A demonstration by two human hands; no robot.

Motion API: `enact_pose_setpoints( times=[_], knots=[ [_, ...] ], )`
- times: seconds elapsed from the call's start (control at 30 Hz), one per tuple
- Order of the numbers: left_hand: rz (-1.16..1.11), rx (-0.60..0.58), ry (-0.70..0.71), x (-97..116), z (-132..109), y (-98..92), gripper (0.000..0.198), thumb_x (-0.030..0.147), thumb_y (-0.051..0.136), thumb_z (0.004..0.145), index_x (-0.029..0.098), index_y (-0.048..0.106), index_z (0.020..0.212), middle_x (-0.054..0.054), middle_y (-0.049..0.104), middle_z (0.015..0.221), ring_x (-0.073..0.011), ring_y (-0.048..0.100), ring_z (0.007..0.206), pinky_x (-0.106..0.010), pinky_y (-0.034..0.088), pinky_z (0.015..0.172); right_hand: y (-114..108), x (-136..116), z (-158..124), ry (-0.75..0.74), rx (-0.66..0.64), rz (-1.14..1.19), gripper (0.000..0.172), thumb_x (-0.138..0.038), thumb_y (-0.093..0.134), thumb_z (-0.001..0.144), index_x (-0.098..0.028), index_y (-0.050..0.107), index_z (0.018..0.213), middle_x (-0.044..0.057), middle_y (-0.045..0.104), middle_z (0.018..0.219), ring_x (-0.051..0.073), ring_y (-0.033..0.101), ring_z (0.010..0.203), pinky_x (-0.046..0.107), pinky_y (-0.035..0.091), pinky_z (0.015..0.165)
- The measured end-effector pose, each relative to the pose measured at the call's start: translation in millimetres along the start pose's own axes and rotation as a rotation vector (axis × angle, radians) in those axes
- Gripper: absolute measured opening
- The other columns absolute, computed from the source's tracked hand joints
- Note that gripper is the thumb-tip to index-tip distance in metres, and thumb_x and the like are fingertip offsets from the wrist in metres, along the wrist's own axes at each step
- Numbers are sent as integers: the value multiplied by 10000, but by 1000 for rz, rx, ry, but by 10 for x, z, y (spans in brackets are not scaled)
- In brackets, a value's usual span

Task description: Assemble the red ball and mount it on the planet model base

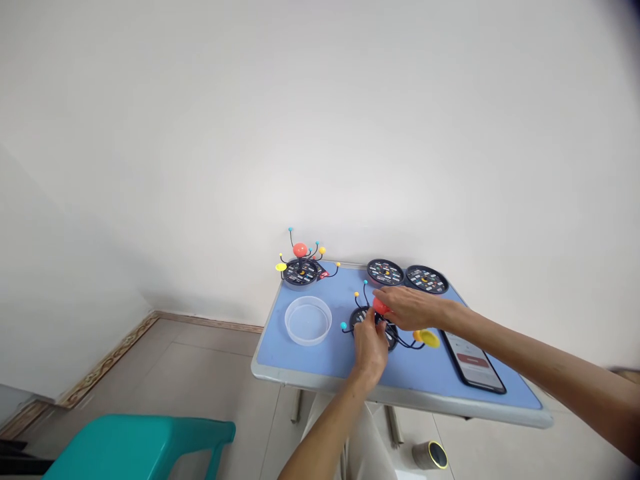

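Note:
A solar system model with a round black base (356, 319) stands near the front middle of the blue table. Curved black arms with small coloured balls and a yellow ringed planet (429, 339) reach out from it. My right hand (407, 307) is closed on the red ball (381, 305) at the model's top. Just below the ball, my left hand (371, 343) pinches at the central stem, its fingertips partly hidden. A similar solar system model (300, 251) with a red ball stands at the table's back left.
On the blue table (320, 370) are a clear round plastic tray (308, 321), two black printed discs (385, 272) at the back and a phone (473, 363) at the right. A teal stool (125, 447) and a can (430, 455) are on the floor.

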State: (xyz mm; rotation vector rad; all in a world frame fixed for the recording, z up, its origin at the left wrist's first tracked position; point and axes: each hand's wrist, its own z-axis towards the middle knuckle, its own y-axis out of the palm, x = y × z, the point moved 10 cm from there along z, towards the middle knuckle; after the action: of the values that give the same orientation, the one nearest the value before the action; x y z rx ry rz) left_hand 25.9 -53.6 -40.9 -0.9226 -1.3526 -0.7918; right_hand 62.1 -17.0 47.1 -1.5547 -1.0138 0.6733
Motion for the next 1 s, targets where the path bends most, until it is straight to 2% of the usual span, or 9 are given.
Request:
enact_pose_setpoints(
  times=[0.1, 0.2, 0.4, 0.5, 0.63, 0.8, 1.0],
  knots=[
    [-33, -59, -33, -28, 56, 97, 197, 225, 480, 865, 167, 649, 948, 61, 458, 436, -92, 355, 278, -209, 299, 351, 2, 15, 18, -15, -26, 19, 88, -106, 519, 816, -138, 528, 898, 117, 628, 889, 213, 615, 729, 278, 306, 526],
    [-82, -101, -61, -39, 87, 147, 238, 259, 424, 892, 159, 626, 967, 69, 459, 433, -78, 324, 233, -194, 240, 298, 14, 38, 31, -32, -25, 37, 101, -92, 538, 801, -141, 530, 889, 106, 624, 893, 195, 602, 730, 267, 296, 520],
    [-139, -128, -72, -21, 98, 137, 228, 275, 422, 897, 160, 619, 906, 64, 486, 458, -67, 345, 230, -185, 222, 275, 40, 63, 42, -55, 0, 40, 84, -85, 529, 796, -146, 538, 853, 88, 614, 848, 163, 570, 670, 256, 296, 507],
    [-149, -115, -66, -29, 100, 121, 218, 258, 426, 893, 164, 621, 916, 69, 481, 463, -62, 341, 229, -179, 219, 271, 47, 68, 59, -52, -3, 30, 63, -103, 535, 804, -140, 548, 854, 97, 624, 847, 173, 581, 678, 258, 303, 509],
    [-162, -80, -51, -50, 103, 93, 220, 303, 470, 879, 159, 631, 838, 67, 468, 476, -46, 333, 238, -169, 206, 272, 36, 66, 74, -34, -5, 45, 46, -140, 530, 829, -130, 570, 850, 111, 646, 852, 186, 605, 698, 259, 309, 510],
    [-205, -43, -54, -48, 81, 71, 309, 406, 499, 850, 140, 632, 768, 57, 456, 490, -36, 324, 251, -166, 190, 271, -27, 74, 32, 39, 20, 34, 167, -266, 539, 865, -119, 614, 843, 141, 675, 837, 224, 640, 726, 267, 325, 527],
    [-233, -33, -63, -47, 68, 77, 330, 433, 506, 821, 134, 611, 729, 55, 441, 489, -42, 330, 255, -169, 200, 252, -83, 72, -8, 119, 30, -7, 307, -397, 527, 894, -127, 648, 810, 145, 687, 817, 250, 661, 738, 273, 363, 563]
  ],
)
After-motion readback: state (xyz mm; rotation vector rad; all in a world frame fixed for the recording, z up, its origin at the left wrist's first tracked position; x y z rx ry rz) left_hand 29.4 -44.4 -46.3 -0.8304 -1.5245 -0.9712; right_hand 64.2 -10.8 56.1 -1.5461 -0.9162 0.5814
